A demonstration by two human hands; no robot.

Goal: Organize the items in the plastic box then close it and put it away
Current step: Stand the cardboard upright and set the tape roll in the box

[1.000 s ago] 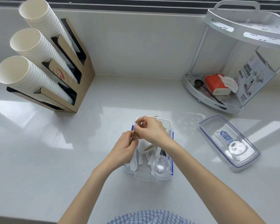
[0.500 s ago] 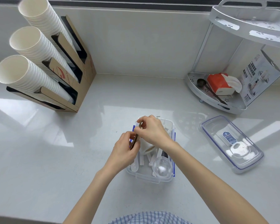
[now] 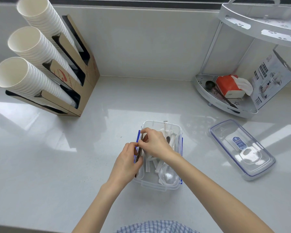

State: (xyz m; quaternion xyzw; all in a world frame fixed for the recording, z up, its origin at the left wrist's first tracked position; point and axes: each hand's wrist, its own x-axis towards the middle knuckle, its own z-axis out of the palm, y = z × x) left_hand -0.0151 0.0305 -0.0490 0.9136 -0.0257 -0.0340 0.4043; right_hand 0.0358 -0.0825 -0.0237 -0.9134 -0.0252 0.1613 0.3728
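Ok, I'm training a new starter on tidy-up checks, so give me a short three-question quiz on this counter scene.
1. True or false: the lid is on the plastic box.
2. How many stacks of paper cups sit in the cardboard holder?
3. Both the left hand and right hand grip which item: (a) clear spoon, (b) bundle of brown sticks, (c) tissue pack?

Key: 1 false; 2 three; 3 b.

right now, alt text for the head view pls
Both hands, left hand and right hand, hold thin brown sticks upright at the left edge of the open clear plastic box. Its clear blue-trimmed lid lies to the right.
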